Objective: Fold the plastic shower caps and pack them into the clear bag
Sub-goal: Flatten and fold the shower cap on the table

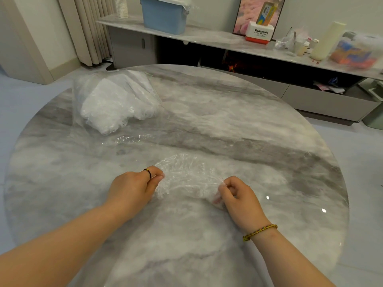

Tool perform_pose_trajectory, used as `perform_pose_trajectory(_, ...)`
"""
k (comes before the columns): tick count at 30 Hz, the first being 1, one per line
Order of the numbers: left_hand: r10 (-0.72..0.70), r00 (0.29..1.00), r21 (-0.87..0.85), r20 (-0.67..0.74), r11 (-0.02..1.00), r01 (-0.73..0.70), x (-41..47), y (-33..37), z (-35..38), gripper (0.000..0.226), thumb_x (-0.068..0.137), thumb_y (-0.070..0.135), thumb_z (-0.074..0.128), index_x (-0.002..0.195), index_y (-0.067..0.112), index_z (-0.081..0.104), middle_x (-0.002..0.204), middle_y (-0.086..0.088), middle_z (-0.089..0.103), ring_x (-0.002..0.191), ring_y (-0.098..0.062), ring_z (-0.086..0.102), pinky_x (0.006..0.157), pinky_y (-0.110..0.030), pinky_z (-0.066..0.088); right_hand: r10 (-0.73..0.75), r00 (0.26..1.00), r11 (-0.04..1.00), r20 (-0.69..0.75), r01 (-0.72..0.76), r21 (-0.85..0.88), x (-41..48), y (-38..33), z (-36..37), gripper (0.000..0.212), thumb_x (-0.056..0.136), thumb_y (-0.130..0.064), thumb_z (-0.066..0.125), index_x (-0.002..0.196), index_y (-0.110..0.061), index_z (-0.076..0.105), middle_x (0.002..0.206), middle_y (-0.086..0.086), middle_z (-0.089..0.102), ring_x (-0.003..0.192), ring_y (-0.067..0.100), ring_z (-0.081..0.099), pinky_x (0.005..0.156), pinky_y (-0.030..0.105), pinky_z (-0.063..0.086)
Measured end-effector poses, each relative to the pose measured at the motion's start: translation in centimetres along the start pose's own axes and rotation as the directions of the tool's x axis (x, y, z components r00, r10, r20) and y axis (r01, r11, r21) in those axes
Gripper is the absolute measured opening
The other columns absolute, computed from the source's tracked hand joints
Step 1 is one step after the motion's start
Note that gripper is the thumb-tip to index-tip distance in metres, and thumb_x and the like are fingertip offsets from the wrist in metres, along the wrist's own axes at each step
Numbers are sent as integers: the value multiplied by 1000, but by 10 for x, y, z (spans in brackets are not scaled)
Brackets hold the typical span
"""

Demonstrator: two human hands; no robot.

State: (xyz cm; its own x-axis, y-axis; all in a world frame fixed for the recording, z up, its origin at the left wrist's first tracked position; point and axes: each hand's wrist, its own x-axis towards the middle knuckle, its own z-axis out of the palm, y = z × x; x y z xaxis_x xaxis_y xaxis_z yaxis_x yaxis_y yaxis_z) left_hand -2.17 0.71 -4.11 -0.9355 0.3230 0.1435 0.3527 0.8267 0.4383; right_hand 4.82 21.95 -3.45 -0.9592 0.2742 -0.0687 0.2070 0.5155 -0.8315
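The left hand [134, 186] and right hand [238, 195] are pinching the shower cap [186, 177] at its 9 and 3 o'clock edges, toward the table's [259, 125] 6 o'clock. It is looking weightless, limp and slippery, so its gathered rim is probably offering the surest hold.

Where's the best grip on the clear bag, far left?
Clear bag: pinch its loose near flap, coming from the person's side. The caps bulk up the far part; that flap lies flat and looks empty.
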Motion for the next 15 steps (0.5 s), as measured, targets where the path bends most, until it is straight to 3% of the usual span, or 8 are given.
perform_pose_trajectory(3, -38, 999, 59, 27, 998, 36, 1, 3, 0, 30, 98, 40, 33, 115, 29, 54, 59, 13, 46, 89, -19, 62, 68, -25, 37, 22, 1000, 1000, -21, -22, -7, 1, 2, 0, 28, 93, -12, 50, 67, -21, 48, 42, -8, 49, 45, 2, 51, 59, 19, 41)
perform_pose_trajectory(5, -39, 999, 103, 29, 994, 36, 1, 2, 2, 29, 98, 42, 33, 115, 30, 53, 60, 13, 45, 89, -16, 61, 64, -24, 36, 20, 998, 998, -53, -24, -66, 2, 3, -3, 30, 91, -11, 53, 65, -23, 48, 36, -12, 41, 42, 4, 42, 50, 12, 36)
perform_pose_trajectory(7, -36, 999, 145, 29, 989, 32, 2, 0, 3, 28, 97, 44, 34, 114, 32, 53, 61, 11, 46, 88, -14, 61, 58, -21, 33, 15, 999, 982, -49, -24, -187, 3, 4, -6, 28, 90, -11, 53, 67, -25, 48, 35, -14, 43, 44, 1, 44, 54, 10, 37)
perform_pose_trajectory(9, -50, 996, 220, 71, 975, 33, 3, 0, 0, 29, 95, 48, 35, 116, 33, 50, 68, 9, 52, 88, -13, 61, 57, -21, 32, 9, 1000, 946, -2, -9, -325, 0, 3, -8, 17, 90, -12, 52, 77, -23, 49, 39, -10, 45, 47, 3, 42, 68, 14, 39)
perform_pose_trajectory(11, -63, 993, 258, 103, 966, 35, 3, 3, -2, 33, 93, 51, 38, 119, 33, 46, 83, 9, 59, 92, -12, 61, 64, -23, 36, 4, 999, 901, 39, 13, -434, -2, 2, -8, 8, 90, -13, 51, 92, -20, 53, 48, -11, 41, 55, 2, 41, 87, 26, 41)
perform_pose_trajectory(12, -71, 994, 247, 84, 968, 48, 1, 4, -3, 34, 93, 50, 41, 120, 31, 46, 90, 9, 61, 93, -13, 61, 69, -24, 38, 1, 999, 882, 41, 19, -471, -2, 2, -8, 12, 90, -14, 50, 101, -19, 54, 53, -12, 41, 59, 6, 44, 90, 25, 39)
perform_pose_trajectory(15, 61, 989, 133, -132, 990, -43, 0, 0, -1, 34, 83, 29, 67, 113, 14, 61, 96, -6, 65, 88, -30, 64, 79, -32, 40, -45, 999, 830, 13, 45, -555, -2, -1, -9, 32, 91, -15, 47, 123, -19, 46, 70, -13, 46, 79, 13, 47, 89, 20, 27)
